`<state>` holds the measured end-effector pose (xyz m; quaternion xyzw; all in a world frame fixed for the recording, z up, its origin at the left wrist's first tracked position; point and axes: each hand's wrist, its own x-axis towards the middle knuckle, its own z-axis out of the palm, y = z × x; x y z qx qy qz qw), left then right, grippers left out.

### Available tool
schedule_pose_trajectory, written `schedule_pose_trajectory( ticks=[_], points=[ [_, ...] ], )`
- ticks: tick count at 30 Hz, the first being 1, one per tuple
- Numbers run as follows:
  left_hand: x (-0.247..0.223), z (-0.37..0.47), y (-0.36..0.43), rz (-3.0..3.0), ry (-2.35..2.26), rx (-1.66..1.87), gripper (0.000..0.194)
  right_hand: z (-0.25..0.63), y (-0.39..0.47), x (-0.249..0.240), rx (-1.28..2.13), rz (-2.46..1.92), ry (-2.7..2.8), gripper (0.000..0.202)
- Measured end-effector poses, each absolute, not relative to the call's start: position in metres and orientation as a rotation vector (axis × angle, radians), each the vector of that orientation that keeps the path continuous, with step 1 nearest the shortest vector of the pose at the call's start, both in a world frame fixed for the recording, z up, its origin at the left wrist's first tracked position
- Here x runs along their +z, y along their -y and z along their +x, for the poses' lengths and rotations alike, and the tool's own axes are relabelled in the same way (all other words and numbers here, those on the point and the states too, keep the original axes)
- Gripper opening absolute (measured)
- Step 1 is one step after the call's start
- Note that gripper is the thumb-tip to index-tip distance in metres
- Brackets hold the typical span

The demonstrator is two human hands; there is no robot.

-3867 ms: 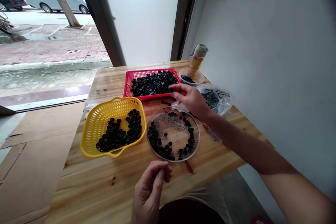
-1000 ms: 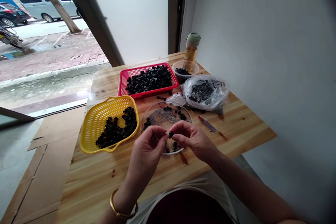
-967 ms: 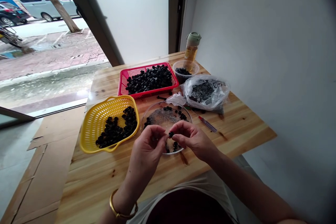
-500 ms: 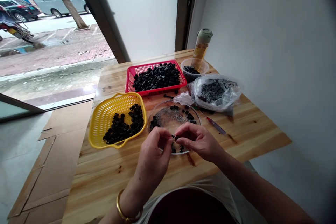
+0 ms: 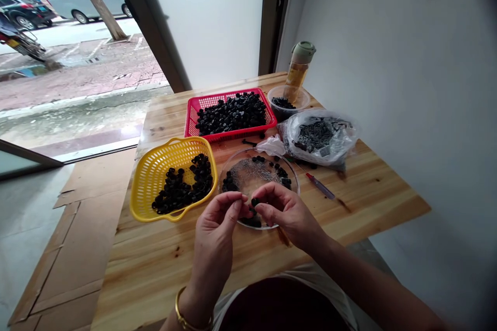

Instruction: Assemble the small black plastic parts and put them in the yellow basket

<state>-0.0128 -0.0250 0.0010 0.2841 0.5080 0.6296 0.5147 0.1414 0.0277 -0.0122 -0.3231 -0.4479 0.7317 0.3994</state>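
Over the near part of a round clear dish (image 5: 297,178), my right hand (image 5: 285,210) pinches a small round black piece (image 5: 254,201) between thumb and fingertips. Close by on its left, my left hand (image 5: 221,222) has its fingertips pressed together; whatever they hold is too small to name. Thin metal pins (image 5: 254,169) lie in the middle of the dish, with black pieces round its edge. A yellow basket (image 5: 145,181) with black pieces stands left of my hands.
Behind the dish is a red basket (image 5: 193,108) full of black pieces. A plastic bag (image 5: 345,139), a clear tub (image 5: 276,114) and a bottle (image 5: 298,70) stand at the right. A red-tipped tool (image 5: 320,186) lies on the wooden table (image 5: 155,264).
My left hand has moved a little to the left, and its fingertips are slightly farther from my right hand's. The black piece in my right hand now shows more clearly.
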Motion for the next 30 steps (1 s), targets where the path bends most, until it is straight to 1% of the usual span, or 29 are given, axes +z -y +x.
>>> schedule_pose_trajectory(
  ticks=[4, 9, 15, 19, 25, 30],
  points=[
    [0.003, -0.011, 0.026, 0.685, -1.217, 1.533, 0.016, 0.137, -0.026, -0.012, 1.877, -0.825, 1.096, 0.036],
    [-0.001, -0.010, 0.028, 0.873, -1.224, 1.539, 0.006, 0.137, -0.026, -0.015, 1.907, -0.744, 1.085, 0.033],
    [0.000, -0.016, 0.030, 1.131, -1.278, 1.529, 0.008, 0.137, -0.027, -0.014, 1.871, -0.717, 1.124, 0.031],
    [-0.001, -0.015, 0.032, 1.352, -1.358, 1.552, 0.016, 0.138, -0.029, -0.012, 1.823, -0.703, 1.147, 0.028],
    [0.000, -0.008, 0.036, 1.890, -1.512, 1.519, 0.045, 0.139, -0.031, -0.015, 1.948, -0.718, 1.023, 0.030],
    [0.006, -0.010, 0.035, 2.043, -1.427, 1.365, 0.050, 0.140, -0.032, -0.020, 1.960, -0.704, 0.975, 0.029]
  ],
)
